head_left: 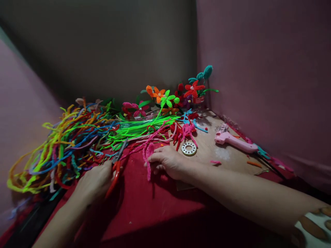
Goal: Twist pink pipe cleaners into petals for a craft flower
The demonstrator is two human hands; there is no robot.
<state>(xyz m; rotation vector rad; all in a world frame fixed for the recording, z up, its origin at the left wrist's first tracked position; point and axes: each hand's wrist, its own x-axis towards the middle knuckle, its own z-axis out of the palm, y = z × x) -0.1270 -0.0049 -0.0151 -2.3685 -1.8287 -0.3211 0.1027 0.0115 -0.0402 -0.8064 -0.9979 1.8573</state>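
Note:
In my left hand (97, 181) is a pair of scissors (117, 167) with red handles, its metal blades pointing away from me. My right hand (169, 162) pinches a fuzzy pink pipe cleaner (148, 172), bent into a narrow loop above the fingertips with an end hanging down. Some of the right fingers are hidden. The two hands are apart, over a red cloth (144, 213). Just beyond the right hand lies a bunch of pink pipe cleaners (188, 129). A round ring with holes (189, 148) rests right of that hand.
A tangled heap of multicoloured pipe cleaners (59, 148) spreads at left. Bright green stems (139, 128) lie in the middle, before finished pipe-cleaner flowers (168, 99). At right, a pink glue gun (236, 142) sits on a brown board (207, 155) with small scraps. Walls enclose the back.

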